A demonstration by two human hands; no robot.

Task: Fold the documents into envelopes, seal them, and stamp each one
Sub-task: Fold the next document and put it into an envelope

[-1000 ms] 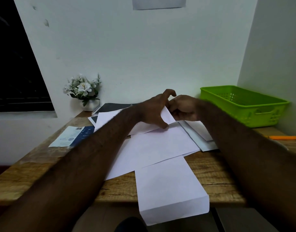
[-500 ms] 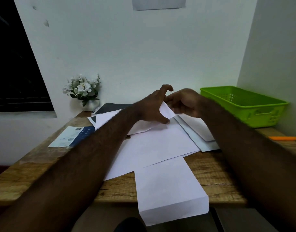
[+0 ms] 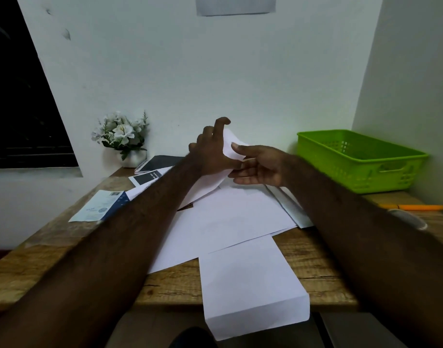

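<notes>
Several white sheets lie spread over the wooden desk. One folded sheet hangs over the near edge. At the back of the pile, my left hand holds up the corner of a white sheet, fingers curled over its top. My right hand pinches the same sheet's right edge between thumb and fingers. White envelopes lie under my right forearm, partly hidden.
A green plastic basket stands at the back right. An orange pen lies near the right edge. A potted white flower, a dark spiral notebook and a blue-and-white leaflet sit at the back left.
Both hands have risen and lifted the sheet's corner off the pile. My right hand has opened out from a closed clump, its thumb now showing on the sheet.
</notes>
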